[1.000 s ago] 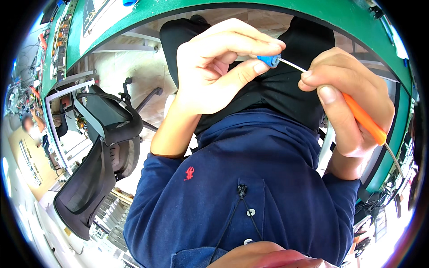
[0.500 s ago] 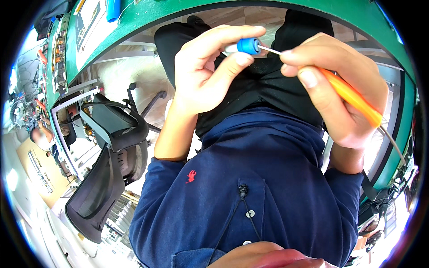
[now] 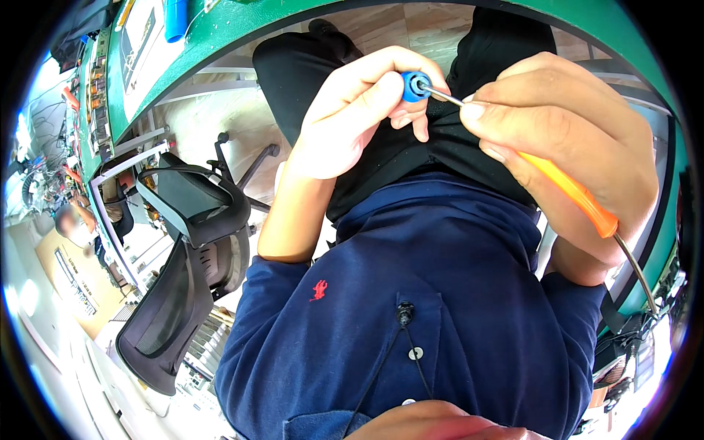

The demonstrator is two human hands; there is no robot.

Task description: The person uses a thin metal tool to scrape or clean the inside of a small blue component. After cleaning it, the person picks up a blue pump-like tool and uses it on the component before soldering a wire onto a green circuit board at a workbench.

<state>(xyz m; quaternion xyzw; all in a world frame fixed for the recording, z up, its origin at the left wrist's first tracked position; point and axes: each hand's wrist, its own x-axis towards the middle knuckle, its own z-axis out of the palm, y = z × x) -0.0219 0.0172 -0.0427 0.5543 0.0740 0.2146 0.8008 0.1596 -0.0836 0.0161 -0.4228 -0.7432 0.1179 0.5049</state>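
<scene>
Between the thumb and fingers of my left hand (image 3: 345, 121) is a small blue cylindrical part (image 3: 411, 86), its ringed end with a dark centre turned toward the camera. My right hand (image 3: 579, 139) is closed around a tool with an orange handle (image 3: 568, 187) and a thin metal shaft (image 3: 444, 95). The shaft's tip reaches into or against the centre of the blue part; exactly how deep I cannot tell. A grey rod or cord (image 3: 638, 275) extends from the back end of the handle. Both hands are raised above my lap.
The green bench edge (image 3: 242, 18) arches beyond my hands, with a blue cylinder (image 3: 175, 20), a pale mat (image 3: 139, 51) and electronics (image 3: 95, 95) at the left. A black mesh office chair (image 3: 191, 205) stands to my left. Another person (image 3: 77, 224) sits at a cluttered bench farther left.
The blue part has turned from side-on to end-on toward the camera. My left fingers curl differently around it, and my right hand has shifted slightly rightward since half a second ago.
</scene>
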